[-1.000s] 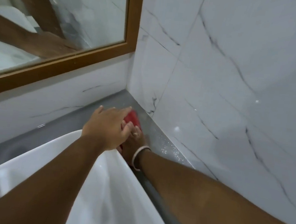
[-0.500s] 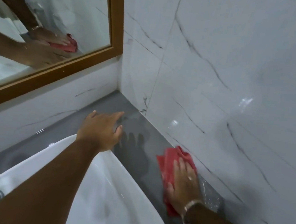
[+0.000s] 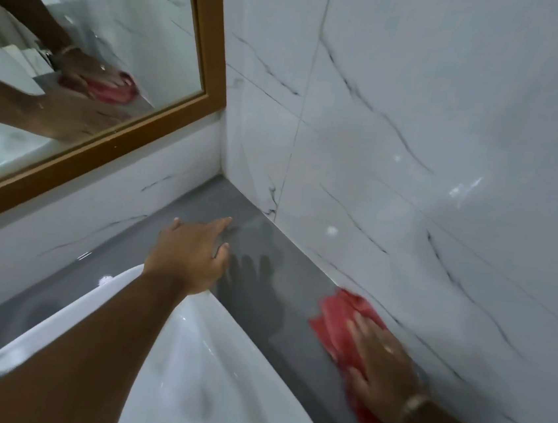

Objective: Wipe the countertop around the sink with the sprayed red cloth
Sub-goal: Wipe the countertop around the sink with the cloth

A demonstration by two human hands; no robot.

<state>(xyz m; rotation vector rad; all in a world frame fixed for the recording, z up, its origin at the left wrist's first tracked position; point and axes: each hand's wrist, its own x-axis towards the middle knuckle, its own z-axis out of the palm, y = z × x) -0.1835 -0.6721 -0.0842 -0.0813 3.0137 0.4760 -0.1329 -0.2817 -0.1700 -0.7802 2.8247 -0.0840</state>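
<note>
With the right hand (image 3: 379,370) pressed flat on the red cloth (image 3: 341,324) and the left hand (image 3: 190,253) open, empty, on the desk (image 3: 284,280), the cloth may bunch against the wall (image 3: 448,160), leaving an unwiped strip.

White ceramic sink (image 3: 219,370) sits on the grey stone countertop (image 3: 275,266), left of the crumpled red cloth (image 3: 338,324). Right hand (image 3: 381,370) lies flat on the cloth, against the white marble-tiled side wall (image 3: 427,192). Left hand (image 3: 190,253) rests at the sink's far rim; the wood-framed wall mirror (image 3: 206,38) hangs behind it.

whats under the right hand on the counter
The red cloth lies flat under the right hand, pressed on the grey countertop beside the marble wall. The cloth's part beneath the palm, and the counter under it, are hidden.
</note>
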